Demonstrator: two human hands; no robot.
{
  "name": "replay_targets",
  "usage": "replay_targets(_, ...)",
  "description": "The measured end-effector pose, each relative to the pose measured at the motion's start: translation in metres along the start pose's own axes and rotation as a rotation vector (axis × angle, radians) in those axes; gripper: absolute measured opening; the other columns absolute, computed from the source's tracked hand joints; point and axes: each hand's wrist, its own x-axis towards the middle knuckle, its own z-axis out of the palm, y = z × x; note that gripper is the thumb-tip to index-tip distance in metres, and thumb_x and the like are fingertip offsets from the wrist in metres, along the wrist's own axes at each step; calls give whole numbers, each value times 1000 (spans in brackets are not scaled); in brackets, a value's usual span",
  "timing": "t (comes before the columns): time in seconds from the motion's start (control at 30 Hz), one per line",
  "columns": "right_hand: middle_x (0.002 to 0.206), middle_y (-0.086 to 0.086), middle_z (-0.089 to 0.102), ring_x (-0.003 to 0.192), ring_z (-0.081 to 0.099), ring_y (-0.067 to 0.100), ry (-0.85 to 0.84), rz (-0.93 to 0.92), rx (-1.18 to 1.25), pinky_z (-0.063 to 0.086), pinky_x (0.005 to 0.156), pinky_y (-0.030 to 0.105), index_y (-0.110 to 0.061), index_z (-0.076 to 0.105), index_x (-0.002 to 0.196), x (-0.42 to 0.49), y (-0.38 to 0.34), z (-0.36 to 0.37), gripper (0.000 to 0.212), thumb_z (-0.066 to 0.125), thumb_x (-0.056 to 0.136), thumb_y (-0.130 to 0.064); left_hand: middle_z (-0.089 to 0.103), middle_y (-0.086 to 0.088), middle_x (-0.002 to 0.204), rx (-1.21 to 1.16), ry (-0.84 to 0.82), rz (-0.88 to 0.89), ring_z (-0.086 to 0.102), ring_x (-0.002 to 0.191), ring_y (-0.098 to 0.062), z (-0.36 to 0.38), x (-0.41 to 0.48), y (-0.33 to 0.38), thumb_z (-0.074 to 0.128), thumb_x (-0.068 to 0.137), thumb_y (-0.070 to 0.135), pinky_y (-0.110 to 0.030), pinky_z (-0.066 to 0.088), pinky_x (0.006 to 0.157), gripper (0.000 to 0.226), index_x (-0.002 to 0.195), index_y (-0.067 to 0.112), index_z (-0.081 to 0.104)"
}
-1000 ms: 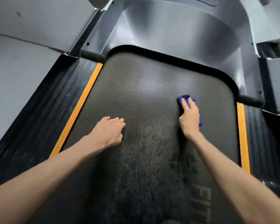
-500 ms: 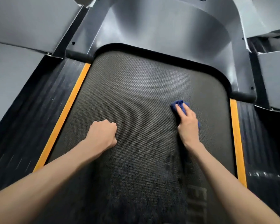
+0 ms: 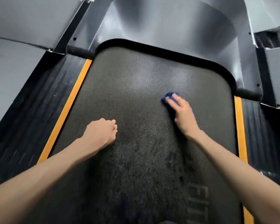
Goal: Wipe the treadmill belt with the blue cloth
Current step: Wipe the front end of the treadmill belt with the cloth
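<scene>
The dark textured treadmill belt fills the middle of the view; its near half looks darker and mottled. My right hand presses the blue cloth flat onto the belt right of centre, and only the cloth's far edge shows past my fingertips. My left hand is closed in a fist with nothing in it, resting on the belt left of centre.
Orange strips and ribbed black side rails run along both sides of the belt. The grey motor hood rises at the far end. White lettering is printed on the belt near my right forearm.
My right hand has slid the cloth a little to the left across the belt. The left fist has stayed in place. The view has shifted slightly.
</scene>
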Motion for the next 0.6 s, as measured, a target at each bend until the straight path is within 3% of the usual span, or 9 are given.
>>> replay_targets(0.1, 143, 17, 42, 132, 37, 34, 123, 452, 114, 23, 112, 30, -10, 54, 130, 27, -1, 2, 62, 42, 74, 13, 65, -6, 106, 7, 15, -8, 63, 94, -27, -4, -2, 3, 31, 99, 34, -36, 48, 80, 38, 113, 13, 59)
replay_targets(0.17, 137, 21, 47, 127, 42, 35, 195, 490, 146, 24, 110, 29, -7, 59, 125, 30, -36, 16, 61, 39, 69, 6, 65, -9, 103, 30, 20, -24, 62, 93, -28, -10, -4, 10, 33, 99, 32, -33, 47, 78, 36, 107, 10, 60)
replay_targets(0.23, 128, 22, 54, 119, 51, 36, 126, 203, 189, 28, 108, 31, -6, 64, 117, 14, -79, 35, 57, 46, 64, 4, 66, -10, 101, 46, 18, -37, 63, 93, -29, -14, -3, 14, 36, 97, 31, -32, 47, 78, 35, 102, 10, 64)
replay_targets(0.33, 132, 17, 53, 121, 50, 34, -149, -374, 130, 32, 106, 39, -9, 64, 118, -21, -103, 44, 55, 46, 67, 2, 65, -13, 105, 50, 19, -62, 62, 98, -32, -17, 0, 15, 40, 95, 31, -33, 47, 81, 33, 103, 11, 65)
replay_targets(0.4, 135, 14, 52, 124, 49, 30, -150, -491, 40, 31, 107, 36, -13, 63, 120, -14, -67, 33, 54, 44, 72, 4, 64, -12, 104, 63, 13, -51, 61, 97, -32, -17, 0, 16, 39, 95, 30, -34, 46, 80, 33, 103, 9, 64)
replay_targets(0.43, 135, 15, 51, 125, 48, 31, -90, -378, 33, 30, 109, 35, -12, 62, 121, -7, -44, 27, 54, 48, 73, 8, 64, -12, 104, 66, 5, -43, 61, 97, -32, -18, 0, 17, 39, 95, 29, -34, 46, 79, 33, 103, 8, 63)
replay_targets(0.57, 146, 22, 35, 134, 33, 37, 141, 448, 72, 20, 114, 33, -7, 48, 135, 17, 22, -6, 60, 41, 77, 10, 64, -12, 105, 85, -19, -36, 61, 97, -31, -18, 1, 18, 38, 96, 28, -33, 46, 78, 33, 105, 9, 62)
replay_targets(0.6, 147, 21, 33, 135, 31, 37, 154, 533, 61, 19, 114, 34, -7, 47, 136, 19, 17, -7, 60, 40, 78, 9, 64, -11, 104, 101, -12, -27, 62, 96, -30, -17, 1, 19, 38, 95, 27, -33, 46, 77, 32, 104, 8, 62)
